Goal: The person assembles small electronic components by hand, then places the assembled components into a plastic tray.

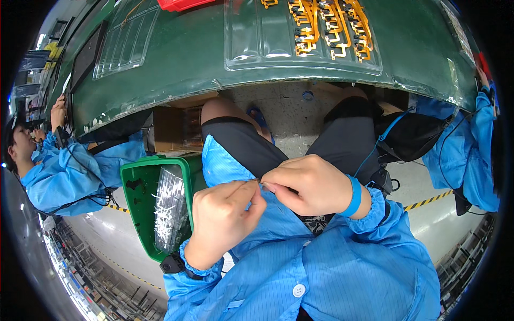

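Observation:
Over my lap, my left hand point(227, 214) and my right hand point(313, 184) meet fingertip to fingertip. Both are closed in a pinch. A tiny dark sliver shows between the fingertips, too small and too covered to name. A blue band point(353, 197) circles my right wrist. Beyond my hands, on the green table point(176, 88), lies a clear plastic tray point(257, 60). Several orange flexible circuit strips point(334, 32) with black parts rest in its right half, and one more strip sits at its top edge.
A green bin point(187, 176) stands left of my lap, with clear plastic packing and white scraps point(170, 208) inside. Another clear tray point(126, 45) and a red container point(182, 4) are on the table. Co-workers in blue sit at left point(69, 176) and right point(466, 155). A cardboard box point(168, 128) is underneath.

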A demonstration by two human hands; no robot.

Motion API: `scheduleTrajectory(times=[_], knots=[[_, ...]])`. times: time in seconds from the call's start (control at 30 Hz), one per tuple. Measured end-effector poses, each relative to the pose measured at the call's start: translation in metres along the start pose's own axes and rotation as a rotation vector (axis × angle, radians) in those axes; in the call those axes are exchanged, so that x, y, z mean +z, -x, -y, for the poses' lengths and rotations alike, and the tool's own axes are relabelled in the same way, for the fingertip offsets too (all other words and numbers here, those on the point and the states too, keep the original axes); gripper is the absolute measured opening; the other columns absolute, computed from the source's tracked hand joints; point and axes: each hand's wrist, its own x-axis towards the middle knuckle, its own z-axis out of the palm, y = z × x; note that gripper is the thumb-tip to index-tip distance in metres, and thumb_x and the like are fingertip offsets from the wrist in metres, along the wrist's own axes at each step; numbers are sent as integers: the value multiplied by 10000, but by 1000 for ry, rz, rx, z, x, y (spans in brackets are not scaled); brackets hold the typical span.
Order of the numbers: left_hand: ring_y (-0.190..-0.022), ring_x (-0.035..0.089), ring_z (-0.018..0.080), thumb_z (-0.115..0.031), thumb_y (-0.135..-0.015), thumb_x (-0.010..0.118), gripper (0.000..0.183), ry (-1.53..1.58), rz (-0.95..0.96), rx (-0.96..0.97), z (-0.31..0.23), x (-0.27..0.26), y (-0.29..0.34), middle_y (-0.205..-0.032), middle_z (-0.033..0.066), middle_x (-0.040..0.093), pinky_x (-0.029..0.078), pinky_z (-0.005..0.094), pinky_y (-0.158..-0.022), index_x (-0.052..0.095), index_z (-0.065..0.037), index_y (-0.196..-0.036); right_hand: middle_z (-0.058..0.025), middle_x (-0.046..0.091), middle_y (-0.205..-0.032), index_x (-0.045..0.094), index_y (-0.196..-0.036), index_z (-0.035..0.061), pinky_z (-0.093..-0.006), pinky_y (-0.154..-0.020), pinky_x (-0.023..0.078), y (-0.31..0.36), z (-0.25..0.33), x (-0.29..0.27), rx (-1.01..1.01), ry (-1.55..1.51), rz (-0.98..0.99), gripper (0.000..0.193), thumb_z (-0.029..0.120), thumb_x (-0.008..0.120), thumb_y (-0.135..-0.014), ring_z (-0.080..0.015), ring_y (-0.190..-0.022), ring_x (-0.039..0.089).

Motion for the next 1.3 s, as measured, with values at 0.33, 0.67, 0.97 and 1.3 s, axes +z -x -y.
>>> scheduleTrajectory(times=[0.33,0.67,0.97,1.3], knots=[[-477,581,211,19,-689,697,73,309,136,-13,7,-12,0,-608,71,611,453,297,-436,685,-11,-755,-117,715,-772,673,-880,-3,-290,-640,537,-2,-6,-17,158,-428,195,113,64,590,-841,-212,-694,707],[-638,662,162,37,-797,640,92,682,127,-295,4,-12,3,-756,142,707,511,248,-592,718,61,-838,-121,715,-917,642,-1005,-56,-266,-784,536,3,-10,-17,360,-1009,283,169,87,560,-965,-160,-870,693],[-772,706,170,17,-878,653,141,808,-50,-374,0,4,13,-886,168,736,552,261,-717,720,70,-991,-109,714,-906,643,-995,-40,-278,-808,540,5,1,-7,338,-832,120,173,112,567,-968,-156,-858,688],[-746,727,205,33,-839,675,125,608,-67,-262,-8,1,9,-841,171,733,567,272,-690,731,55,-949,-106,697,-758,662,-909,-17,-265,-615,517,4,12,-8,265,-511,-9,122,101,637,-889,-135,-665,666]])
